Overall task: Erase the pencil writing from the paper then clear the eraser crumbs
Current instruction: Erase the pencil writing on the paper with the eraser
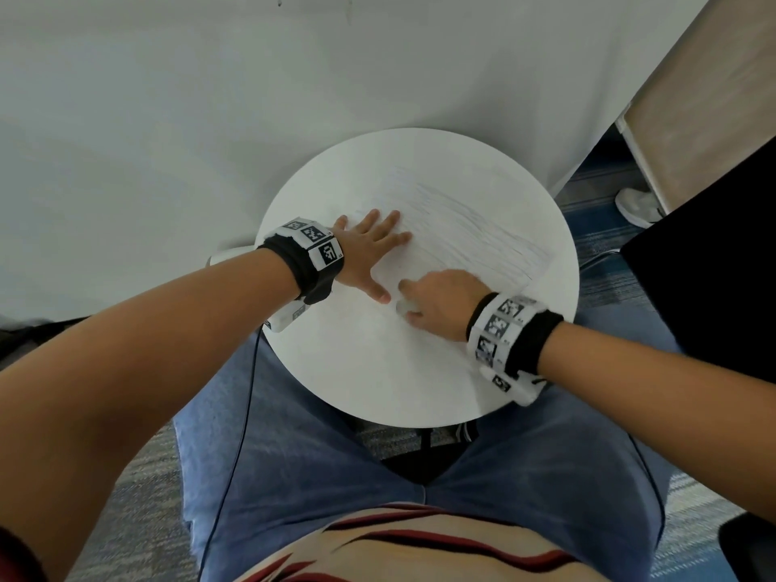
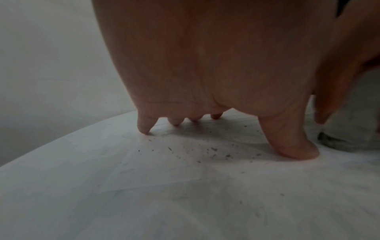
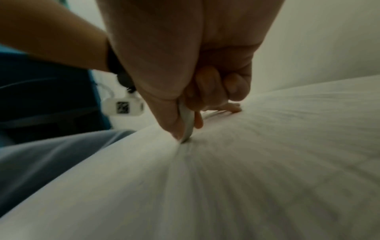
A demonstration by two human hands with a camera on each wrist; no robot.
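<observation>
A white sheet of paper [image 1: 462, 228] with long grey pencil strokes [image 1: 495, 241] lies on the round white table [image 1: 378, 371]. My left hand [image 1: 369, 254] lies flat on the sheet's left part with fingers spread [image 2: 287, 142], pressing it down. Dark eraser crumbs [image 2: 207, 151] are scattered on the paper under that palm. My right hand [image 1: 436, 304] pinches a small white eraser [image 1: 402, 306] between thumb and fingers, with its tip [image 3: 186, 128] pressed on the paper just right of my left thumb. Its soiled end [image 2: 345, 141] shows in the left wrist view.
The table stands against a white wall [image 1: 168, 119]. My legs in blue jeans [image 1: 315, 455] sit under its near edge, with a thin dark cable [image 1: 241, 413] running down over the left leg. A black panel [image 1: 705, 266] and a white shoe [image 1: 636, 205] are at the right.
</observation>
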